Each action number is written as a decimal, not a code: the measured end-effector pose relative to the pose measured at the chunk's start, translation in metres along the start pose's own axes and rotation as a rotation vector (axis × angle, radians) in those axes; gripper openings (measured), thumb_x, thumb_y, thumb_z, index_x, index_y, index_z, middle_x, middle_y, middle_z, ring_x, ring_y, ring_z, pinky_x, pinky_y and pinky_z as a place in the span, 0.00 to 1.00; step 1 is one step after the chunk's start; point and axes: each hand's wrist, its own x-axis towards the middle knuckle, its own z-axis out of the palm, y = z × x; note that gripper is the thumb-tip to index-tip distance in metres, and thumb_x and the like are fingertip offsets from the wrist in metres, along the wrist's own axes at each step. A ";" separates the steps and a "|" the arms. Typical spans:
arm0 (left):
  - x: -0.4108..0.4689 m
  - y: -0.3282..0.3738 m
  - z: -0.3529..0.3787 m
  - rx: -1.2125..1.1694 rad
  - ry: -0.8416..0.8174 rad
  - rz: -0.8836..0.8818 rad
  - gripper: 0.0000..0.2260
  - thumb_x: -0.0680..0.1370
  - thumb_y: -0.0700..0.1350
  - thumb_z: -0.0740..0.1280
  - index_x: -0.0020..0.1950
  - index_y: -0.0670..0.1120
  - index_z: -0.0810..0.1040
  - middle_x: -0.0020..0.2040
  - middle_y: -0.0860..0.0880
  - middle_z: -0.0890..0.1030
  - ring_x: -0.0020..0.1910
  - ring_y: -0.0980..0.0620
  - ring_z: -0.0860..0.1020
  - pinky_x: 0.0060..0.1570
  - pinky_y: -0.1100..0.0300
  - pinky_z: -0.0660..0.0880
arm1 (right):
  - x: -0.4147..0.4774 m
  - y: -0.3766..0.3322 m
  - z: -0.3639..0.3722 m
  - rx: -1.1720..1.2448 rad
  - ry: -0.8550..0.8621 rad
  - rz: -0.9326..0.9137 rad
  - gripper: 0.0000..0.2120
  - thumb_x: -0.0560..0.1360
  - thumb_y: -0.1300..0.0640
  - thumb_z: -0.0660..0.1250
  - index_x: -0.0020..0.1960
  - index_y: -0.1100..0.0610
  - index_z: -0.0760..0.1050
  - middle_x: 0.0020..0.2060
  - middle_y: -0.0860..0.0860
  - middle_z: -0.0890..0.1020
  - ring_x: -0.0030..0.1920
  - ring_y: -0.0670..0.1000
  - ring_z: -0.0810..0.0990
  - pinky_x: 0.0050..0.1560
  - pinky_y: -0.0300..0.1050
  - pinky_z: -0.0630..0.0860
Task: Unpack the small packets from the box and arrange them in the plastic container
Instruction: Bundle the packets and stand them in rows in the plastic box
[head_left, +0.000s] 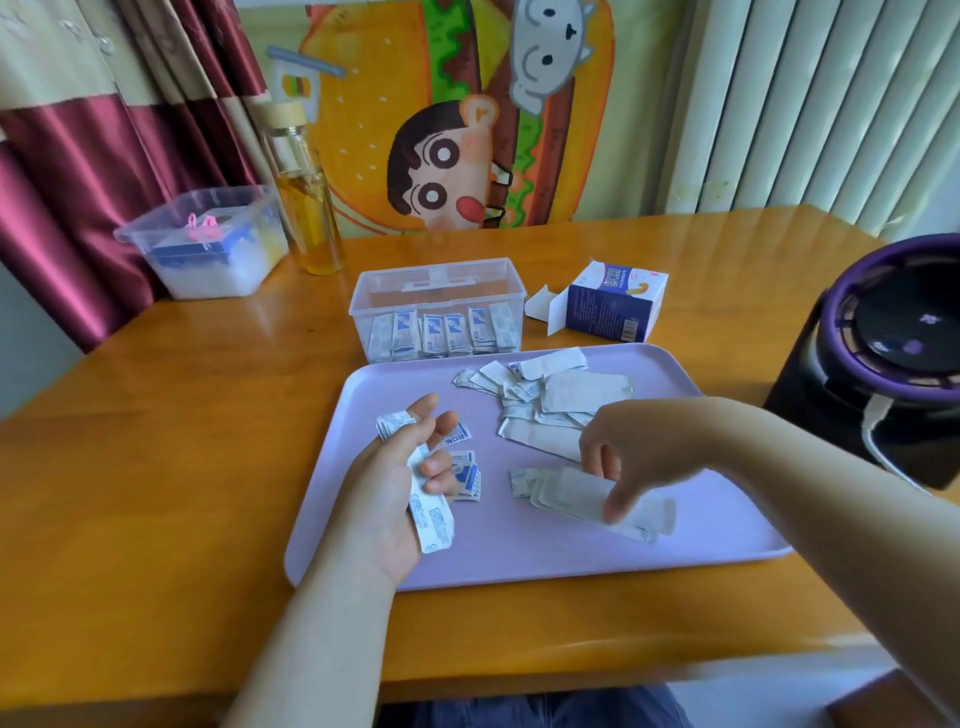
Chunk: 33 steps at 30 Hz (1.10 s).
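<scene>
Nearest, over the lilac tray (519, 545): left grip (400, 467) curled round a few folded packets (431, 514). Right grip (639, 447) bent over a flat stack (571, 493), thumb touching it; pinched or not, cannot tell. Beyond, a loose pile (561, 395). Farther, on the table (156, 467), plastic container (363, 301) holding a row of packets (447, 332) on end; opened box (613, 306) just right.

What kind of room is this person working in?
Probably a home, perhaps a dining corner. A glossy orange-brown wooden table stands against maroon and cream satin curtains, and a colourful cartoon burger wall hanging hangs behind it.
</scene>
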 end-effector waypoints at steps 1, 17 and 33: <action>0.000 0.000 0.000 0.000 0.003 -0.005 0.08 0.79 0.38 0.60 0.54 0.46 0.76 0.41 0.48 0.78 0.20 0.59 0.64 0.19 0.70 0.62 | 0.001 0.003 -0.001 0.009 0.006 -0.003 0.14 0.67 0.49 0.75 0.47 0.50 0.73 0.38 0.41 0.75 0.43 0.47 0.75 0.42 0.39 0.71; -0.009 -0.010 0.009 0.297 -0.149 -0.083 0.13 0.76 0.51 0.64 0.51 0.43 0.79 0.33 0.49 0.75 0.21 0.59 0.60 0.21 0.68 0.57 | -0.011 -0.002 -0.019 0.298 0.527 -0.132 0.11 0.66 0.45 0.73 0.39 0.51 0.75 0.36 0.45 0.81 0.39 0.46 0.80 0.44 0.46 0.77; -0.016 0.005 -0.002 0.522 -0.109 0.191 0.09 0.77 0.35 0.64 0.56 0.42 0.77 0.23 0.55 0.76 0.20 0.61 0.72 0.20 0.72 0.65 | 0.033 -0.031 0.037 -0.063 1.284 -0.637 0.05 0.76 0.55 0.65 0.43 0.56 0.75 0.48 0.50 0.74 0.43 0.54 0.71 0.39 0.44 0.70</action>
